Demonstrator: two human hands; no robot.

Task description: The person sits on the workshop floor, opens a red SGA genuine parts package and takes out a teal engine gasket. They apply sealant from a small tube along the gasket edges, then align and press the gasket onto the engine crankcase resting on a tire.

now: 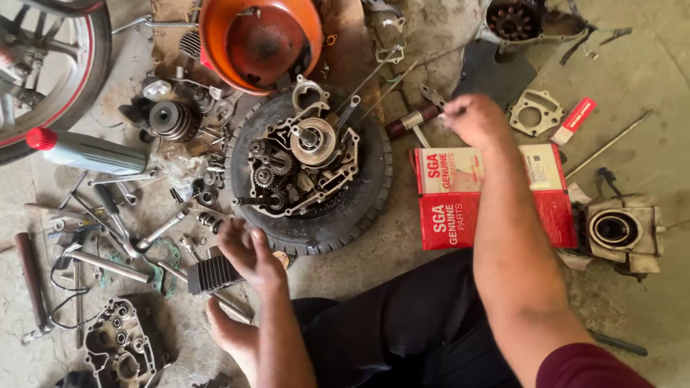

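An open engine crankcase (302,165) with gears showing lies on a black tyre (359,208) on the concrete floor. My left hand (248,251) rests with fingers spread on the tyre's near edge, beside a dark finned cylinder block (212,274); it holds nothing. My right hand (471,118) is stretched far across, beyond two red and white cartons (449,215), with its fingers closed on the handles of dark pliers (431,95). A short hammer (410,122) lies just left of that hand.
An orange bowl (259,39) stands behind the tyre. Spanners, gears and several small parts litter the left. There too are a grey bottle with a red cap (86,152), a motorcycle wheel (65,72) and an engine cover (122,345). A cylinder head (618,230) sits at right.
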